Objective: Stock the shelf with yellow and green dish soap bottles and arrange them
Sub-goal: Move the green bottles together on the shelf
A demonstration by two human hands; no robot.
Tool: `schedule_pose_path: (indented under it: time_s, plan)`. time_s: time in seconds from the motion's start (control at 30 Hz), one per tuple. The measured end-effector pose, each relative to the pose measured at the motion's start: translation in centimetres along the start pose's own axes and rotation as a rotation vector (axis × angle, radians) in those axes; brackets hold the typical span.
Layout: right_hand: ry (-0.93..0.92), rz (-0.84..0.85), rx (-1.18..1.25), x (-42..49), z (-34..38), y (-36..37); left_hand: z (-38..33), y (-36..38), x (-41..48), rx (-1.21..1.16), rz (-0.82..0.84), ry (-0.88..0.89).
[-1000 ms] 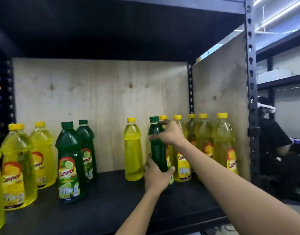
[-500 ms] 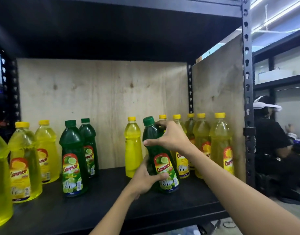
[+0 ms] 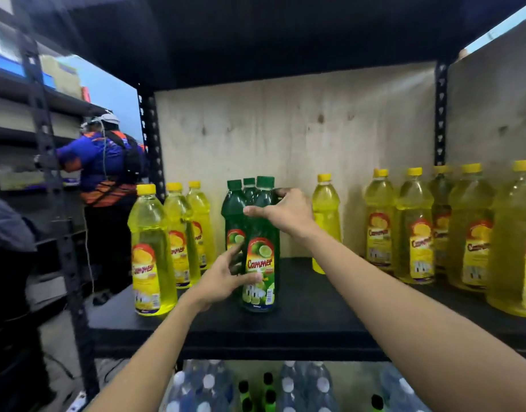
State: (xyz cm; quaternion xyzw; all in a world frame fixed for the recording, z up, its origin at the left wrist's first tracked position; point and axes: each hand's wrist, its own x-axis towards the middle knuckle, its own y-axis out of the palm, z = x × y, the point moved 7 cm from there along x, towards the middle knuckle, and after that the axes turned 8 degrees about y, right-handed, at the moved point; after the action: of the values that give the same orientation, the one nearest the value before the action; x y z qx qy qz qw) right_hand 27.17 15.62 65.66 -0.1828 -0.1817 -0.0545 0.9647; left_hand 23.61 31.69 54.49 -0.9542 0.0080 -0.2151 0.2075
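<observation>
Head: green soap bottle (image 3: 261,264) between hands (image 3: 223,282) (image 3: 285,214)

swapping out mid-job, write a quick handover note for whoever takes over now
Right hand: grip on the front green bottle's shoulder. Left hand: holds its lower label.
That bottle stands on the shelf in front of two other green bottles; yellow bottles at left and right, a lone yellow bottle between.
Done: greens grouped.
Probably left: release, then join the lone yellow bottle to a group.
</observation>
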Motion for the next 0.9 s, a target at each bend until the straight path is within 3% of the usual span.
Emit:
schedule_pose_path:
  time_s: [0.1,0.43,0.57,0.63,0.7,0.73,0.8,0.87,0.9]
  plan:
    - [-0.033,0.084,0.041,-0.1,1.6,3.7,1.2,-2.3,-1.0,-0.016,-0.017,-0.013]
    - [-0.096,0.036,-0.081,-0.2,3.9,8.3,3.7,-5.7,-2.4,-0.11,-0.042,-0.058]
    - [-0.127,0.037,-0.108,-0.6,3.7,8.1,3.0,-5.5,-2.8,-0.044,-0.003,-0.067]
    - [-0.125,0.132,-0.126,-1.0,3.7,7.5,2.2,-5.5,-3.4,0.077,-0.055,-0.049]
    - [-0.05,0.254,-0.039,-0.7,2.9,5.5,0.0,-5.9,-4.7,0.316,-0.295,0.045]
    - [-0.019,0.237,-0.007,-0.2,2.1,3.6,-2.0,-5.7,-6.0,0.433,-0.461,0.143]
    - [0.013,0.032,0.002,1.8,-0.2,-1.0,-6.5,-2.9,-8.7,0.529,-0.679,0.454]
    - [0.054,-0.207,0.005,3.6,-2.7,-5.1,-9.0,1.4,-8.4,0.514,-0.606,0.661]
    - [0.082,-0.275,0.013,4.1,-3.8,-6.4,-9.1,3.4,-6.8,0.479,-0.515,0.654]
